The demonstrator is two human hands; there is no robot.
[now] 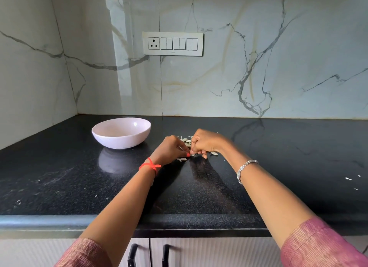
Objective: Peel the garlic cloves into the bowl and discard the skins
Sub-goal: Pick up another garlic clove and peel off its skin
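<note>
Evidently one clove (191,152) sits where the two hands meet, low over the black tabletop (199,189). It is almost wholly covered, so how much skin is left on it cannot be told. The left hand (171,149) curls its fingers (184,150) in from one side and pinches it. The right hand (206,143) is bunched knuckles-up, its fingers (204,156) nipping the same spot from the other side.

A clove like this is likely light, firm and smooth under a dry, papery skin that tears easily and clings. The best hold is probably at its two ends, with one hand steadying the body while a nail lifts the skin at the root end. Squeezing hard would only bruise it or let it shoot out.

Just behind the hands lie the remaining garlic cloves (186,141) in a loose heap. Pale skins (181,159) lie on the tabletop beneath and beside the left hand, and they are light enough that a breath could scatter them. More white flecks (348,178) lie well apart to the right.

The bowl (119,142), pale pink and shallow, stands to the left of the hands, near but not touching. No peeled garlic shows in the part of its inside that is visible.
</note>
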